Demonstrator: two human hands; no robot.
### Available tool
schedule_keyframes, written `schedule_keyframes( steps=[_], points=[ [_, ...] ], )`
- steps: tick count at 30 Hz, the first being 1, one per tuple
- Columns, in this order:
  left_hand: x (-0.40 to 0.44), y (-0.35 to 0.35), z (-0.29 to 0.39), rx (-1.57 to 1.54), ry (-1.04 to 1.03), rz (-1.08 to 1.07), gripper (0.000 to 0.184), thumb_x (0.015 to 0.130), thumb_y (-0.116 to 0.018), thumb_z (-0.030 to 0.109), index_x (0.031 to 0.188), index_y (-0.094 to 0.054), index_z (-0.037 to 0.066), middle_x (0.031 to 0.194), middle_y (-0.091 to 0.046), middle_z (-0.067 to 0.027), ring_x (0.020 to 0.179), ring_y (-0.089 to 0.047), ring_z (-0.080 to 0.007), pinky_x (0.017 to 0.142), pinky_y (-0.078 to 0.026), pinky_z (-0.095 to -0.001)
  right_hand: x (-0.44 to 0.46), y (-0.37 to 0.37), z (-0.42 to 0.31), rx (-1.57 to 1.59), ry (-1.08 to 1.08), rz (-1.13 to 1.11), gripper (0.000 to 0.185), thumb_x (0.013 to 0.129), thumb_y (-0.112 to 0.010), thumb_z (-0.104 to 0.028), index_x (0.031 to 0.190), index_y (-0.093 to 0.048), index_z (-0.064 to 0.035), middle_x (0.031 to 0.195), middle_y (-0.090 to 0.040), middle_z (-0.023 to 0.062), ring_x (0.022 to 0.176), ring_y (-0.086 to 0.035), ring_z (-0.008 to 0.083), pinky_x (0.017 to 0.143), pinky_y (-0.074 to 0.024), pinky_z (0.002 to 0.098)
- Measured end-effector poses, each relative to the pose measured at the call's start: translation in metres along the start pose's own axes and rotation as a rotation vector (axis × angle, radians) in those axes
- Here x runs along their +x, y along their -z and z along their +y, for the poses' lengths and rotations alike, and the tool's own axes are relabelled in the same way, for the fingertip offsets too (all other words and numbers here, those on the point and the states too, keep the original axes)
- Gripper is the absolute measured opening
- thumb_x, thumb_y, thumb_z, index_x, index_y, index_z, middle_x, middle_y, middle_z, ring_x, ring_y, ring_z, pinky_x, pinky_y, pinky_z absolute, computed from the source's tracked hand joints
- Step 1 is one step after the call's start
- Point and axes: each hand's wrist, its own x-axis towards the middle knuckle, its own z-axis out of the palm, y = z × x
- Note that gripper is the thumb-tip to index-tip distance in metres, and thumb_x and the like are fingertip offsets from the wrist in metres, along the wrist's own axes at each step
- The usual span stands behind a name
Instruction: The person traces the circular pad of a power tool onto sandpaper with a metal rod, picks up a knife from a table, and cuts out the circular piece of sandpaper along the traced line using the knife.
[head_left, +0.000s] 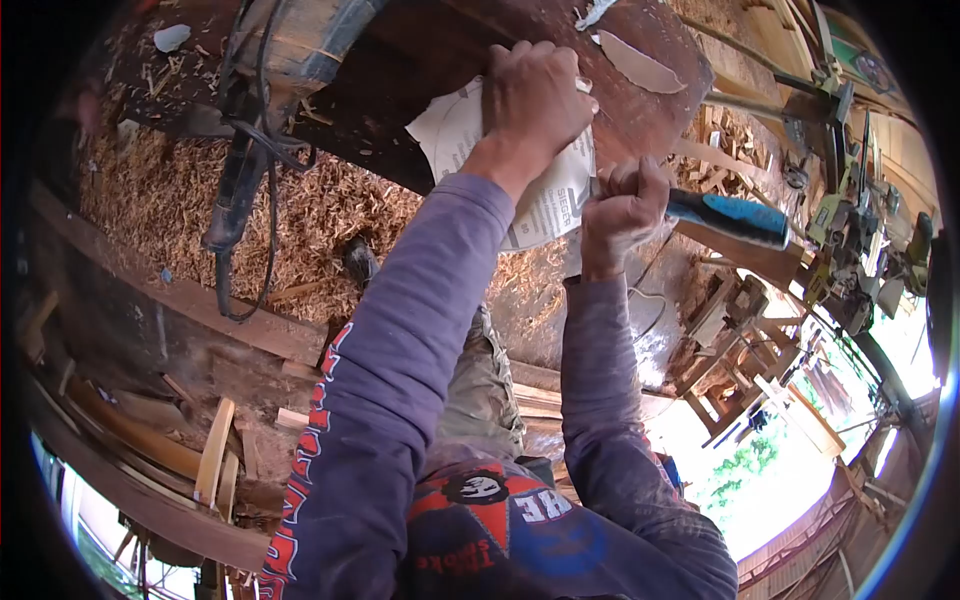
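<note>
My left hand (535,105) is closed over a sheet of sandpaper (545,205), pressing it against a dark brown wooden surface (420,50). The pale printed back of the sheet faces up, with its lower part hanging past the wood's edge. Closed around a hand tool with a blue and black handle (735,215), my right hand (628,205) is beside the sheet's right edge. The handle points right; my fingers hide most of its working end, so its kind is unclear. Above right of my left hand lies a torn, pale piece of sandpaper (640,62).
At upper left is a corded power tool (240,170), its black cable looping down. Wood shavings (310,220) cover the ground below the work surface. Clamps (850,240) and wood offcuts (735,320) crowd the right side. Boards (215,450) are at lower left.
</note>
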Motion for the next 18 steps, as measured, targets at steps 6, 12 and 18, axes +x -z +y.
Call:
schedule_keyframes(
  steps=[6, 12, 18],
  points=[
    [0.001, 0.002, 0.000, -0.021, 0.021, -0.023, 0.036, 0.071, -0.083, 0.039, 0.088, -0.072, 0.009, 0.095, -0.070, -0.0104, 0.096, -0.064, -0.0291, 0.089, -0.041, -0.0441, -0.013, -0.002, -0.004, -0.031, 0.005, 0.000, 0.030, 0.092, -0.053, -0.013, 0.069, -0.034, -0.0164, 0.055, -0.022, -0.0054, 0.044, -0.022, 0.0065, 0.040, -0.0181, 0.0262],
    [-0.002, 0.008, 0.001, -0.033, 0.012, -0.014, 0.034, 0.072, -0.082, 0.037, 0.085, -0.071, 0.008, 0.096, -0.071, -0.0114, 0.098, -0.064, -0.0306, 0.090, -0.041, -0.0446, -0.012, -0.002, -0.008, -0.001, -0.012, 0.044, 0.029, 0.091, -0.053, -0.013, 0.069, -0.034, -0.0165, 0.054, -0.020, -0.0057, 0.043, -0.022, 0.0065, 0.040, -0.0175, 0.0269],
    [-0.039, 0.045, -0.001, -0.222, 0.335, 0.077, 0.035, 0.078, -0.081, 0.035, 0.085, -0.069, 0.002, 0.088, -0.072, -0.0161, 0.089, -0.068, -0.0341, 0.083, -0.049, -0.0439, 0.006, 0.002, -0.008, 0.042, -0.090, -0.206, 0.029, 0.087, -0.056, -0.006, 0.065, -0.039, -0.0116, 0.051, -0.033, -0.0014, 0.043, -0.031, 0.0074, 0.041, -0.0285, 0.0267]
  ],
)
